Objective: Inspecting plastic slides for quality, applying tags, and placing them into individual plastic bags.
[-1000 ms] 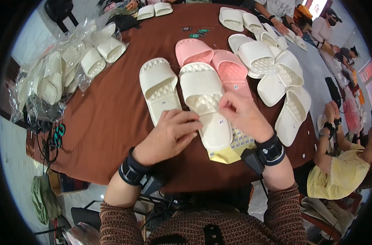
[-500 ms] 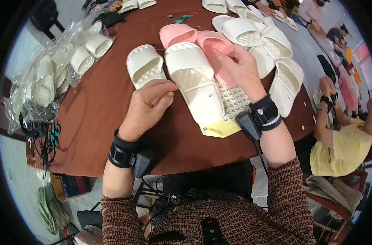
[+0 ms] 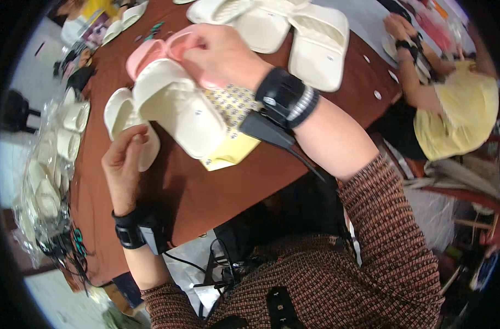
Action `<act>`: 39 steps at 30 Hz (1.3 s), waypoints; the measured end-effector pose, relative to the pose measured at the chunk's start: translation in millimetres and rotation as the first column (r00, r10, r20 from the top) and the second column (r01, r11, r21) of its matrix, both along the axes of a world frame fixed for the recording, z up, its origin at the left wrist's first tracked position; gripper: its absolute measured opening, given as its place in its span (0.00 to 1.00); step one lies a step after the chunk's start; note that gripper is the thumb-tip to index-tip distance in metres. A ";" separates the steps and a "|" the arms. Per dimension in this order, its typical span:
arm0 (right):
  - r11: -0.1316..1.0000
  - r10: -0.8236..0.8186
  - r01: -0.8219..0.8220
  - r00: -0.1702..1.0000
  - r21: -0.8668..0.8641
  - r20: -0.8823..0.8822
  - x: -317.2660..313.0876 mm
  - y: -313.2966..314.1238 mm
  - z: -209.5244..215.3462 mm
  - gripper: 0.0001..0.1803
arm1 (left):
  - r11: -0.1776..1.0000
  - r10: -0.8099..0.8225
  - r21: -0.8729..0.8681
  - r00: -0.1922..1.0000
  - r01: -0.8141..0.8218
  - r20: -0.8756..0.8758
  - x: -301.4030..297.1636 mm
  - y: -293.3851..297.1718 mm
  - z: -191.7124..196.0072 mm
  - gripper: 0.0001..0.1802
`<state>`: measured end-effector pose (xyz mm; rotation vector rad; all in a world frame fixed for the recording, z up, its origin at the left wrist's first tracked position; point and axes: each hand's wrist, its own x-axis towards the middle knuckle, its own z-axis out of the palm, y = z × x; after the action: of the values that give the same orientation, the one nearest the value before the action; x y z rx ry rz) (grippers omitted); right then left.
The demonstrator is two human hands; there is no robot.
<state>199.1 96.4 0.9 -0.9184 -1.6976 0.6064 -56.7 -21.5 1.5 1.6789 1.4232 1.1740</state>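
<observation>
A large white slide slipper [image 3: 192,129] lies heel toward me. A second white slipper [image 3: 149,151] lies to its left. My left hand [image 3: 124,156] is over that left slipper's heel, thumb and fingertips pinched together; anything between them is too small to make out. My right hand [image 3: 228,57] is bent over a pink slipper [image 3: 209,78] behind the large white one, its fingers curled in a pinch with the contents hidden. Another pink slipper [image 3: 143,55] sits beside it. Partly under the large white slipper is a yellow sticker sheet [image 3: 231,153] with rows of small printed labels.
More white slippers [image 3: 318,60] lie at the back right on the brown cloth-covered table [image 3: 206,205]. White slippers in clear plastic bags [image 3: 41,189] line the left edge, above dark cables and teal-handled scissors [image 3: 79,241]. A person in yellow [image 3: 458,109] works at the right.
My view has turned, so the table appears swung and shifted left. The left hand has drawn off the large white slipper's edge toward the left slipper's heel. The right hand stays over the pink slipper.
</observation>
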 end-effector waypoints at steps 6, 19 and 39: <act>0.993 -0.031 0.037 0.998 0.115 -0.054 -5.6 8.9 -6.0 0.13 | 0.999 0.036 0.026 0.999 -0.035 -0.039 -12.0 5.3 -12.1 0.12; 0.997 -0.021 0.024 0.999 0.071 -0.042 -6.9 -5.8 4.5 0.09 | 0.996 0.071 -0.055 0.997 -0.072 -0.019 -18.4 12.3 -23.0 0.15; 0.995 0.083 -0.079 0.994 0.063 -0.071 -14.3 -9.9 -4.3 0.05 | 0.996 -0.078 0.031 0.967 0.088 -0.244 5.0 2.1 -5.1 0.09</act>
<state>184.7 86.5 -3.5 -0.7784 -1.6842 0.6322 -51.7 -19.4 -3.6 1.9463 1.4647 0.9846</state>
